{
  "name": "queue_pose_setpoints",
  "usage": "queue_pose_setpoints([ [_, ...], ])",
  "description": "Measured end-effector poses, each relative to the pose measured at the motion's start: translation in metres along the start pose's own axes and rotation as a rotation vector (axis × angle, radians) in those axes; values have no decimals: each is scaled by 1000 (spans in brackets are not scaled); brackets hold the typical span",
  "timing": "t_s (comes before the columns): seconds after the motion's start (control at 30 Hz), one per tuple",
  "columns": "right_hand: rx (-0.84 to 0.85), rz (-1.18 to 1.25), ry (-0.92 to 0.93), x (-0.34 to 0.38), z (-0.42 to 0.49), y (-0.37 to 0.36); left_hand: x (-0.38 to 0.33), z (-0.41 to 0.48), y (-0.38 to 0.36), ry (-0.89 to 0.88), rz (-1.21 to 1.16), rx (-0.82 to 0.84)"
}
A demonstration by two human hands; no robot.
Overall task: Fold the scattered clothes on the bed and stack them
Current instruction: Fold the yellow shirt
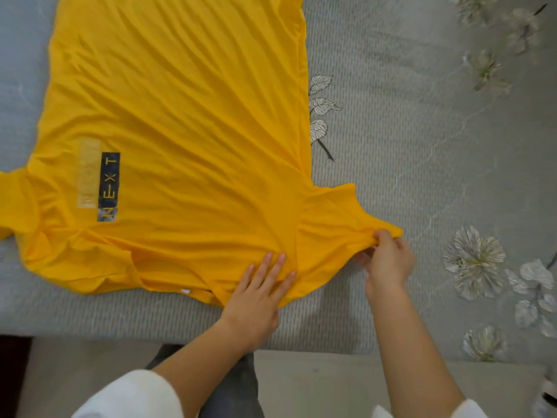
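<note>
Your yellow T-shirt [187, 116] lies spread flat on the bed [422, 131], covering its left and middle part, with the hem at the far side and the shoulders close to the near edge. Your left hand [256, 294] rests on the near right shoulder of the shirt, fingers straight and slightly spread, pressing the cloth down and gripping nothing. Your right hand [388, 260] is just to the right of it, fingers and thumb pinching the end of the right sleeve [340, 215], which is drawn out to the right over the sheet. A dark label reading NEXT [109, 187] sits on the left part of the shirt. The grey sheet carries a flower print [473, 260] at the right. White cuffs [126, 396] cover both your forearms at the near edge.
</note>
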State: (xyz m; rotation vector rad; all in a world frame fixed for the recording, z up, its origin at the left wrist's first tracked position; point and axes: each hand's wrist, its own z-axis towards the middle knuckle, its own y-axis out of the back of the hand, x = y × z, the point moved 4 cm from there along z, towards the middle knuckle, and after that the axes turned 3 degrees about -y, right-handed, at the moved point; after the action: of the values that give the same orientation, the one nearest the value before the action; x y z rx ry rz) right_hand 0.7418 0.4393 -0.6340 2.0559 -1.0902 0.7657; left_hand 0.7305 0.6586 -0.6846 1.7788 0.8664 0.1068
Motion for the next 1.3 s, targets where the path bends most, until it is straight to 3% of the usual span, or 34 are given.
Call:
queue_pose_setpoints([
  [0.1, 384, -155, 201, 23, -44, -39, -3, -3, -2, -13, 16, -53],
  [0.2, 815, -381, 204, 16, -78, -73, -2, -6, -5, -22, 23, -59],
  [0.33, 705, -771, 385, -14, -61, -89, -3, -6, -11, -33, 4, -5],
  [0.43, 778, -1060, 479, -39, -53, -95, -6, -10, -15, -67, 13, -28],
  [0.53, 810, -1191, 546, -48, -58, -100, -4, -22, -15, -130, -28, -39],
  [0.63, 662, -1229, 597, -46, -66, -108, 18, -41, 2, -148, -74, -176],
  [0.7, 577, -1138, 673, -44, -84, -117, 50, -61, 18, -52, -155, -318],
  [0.77, 592, -1048, 718, -51, -111, -128, 93, -89, 32, 168, -204, -424],
  [0.83, 743, -1087, 718, -73, -143, -142, 140, -125, 39, 405, -177, -475],
  [0.9, 903, -1291, 727, -100, -172, -153, 175, -154, 40, 496, -108, -410],
  [1.03, 922, -1668, 906, -128, -201, -159, 214, -178, 33, 448, 18, -256],
  [1.1, 915, -1679, 814, -130, -201, -157, 223, -177, 36, 394, 61, -287],
  [1.2, 967, -1735, 599, -127, -198, -157, 221, -179, 42, 164, 56, -345],
  [1.3, 922, -1718, 646, -115, -205, -172, 218, -196, 32, 29, -83, -194],
])
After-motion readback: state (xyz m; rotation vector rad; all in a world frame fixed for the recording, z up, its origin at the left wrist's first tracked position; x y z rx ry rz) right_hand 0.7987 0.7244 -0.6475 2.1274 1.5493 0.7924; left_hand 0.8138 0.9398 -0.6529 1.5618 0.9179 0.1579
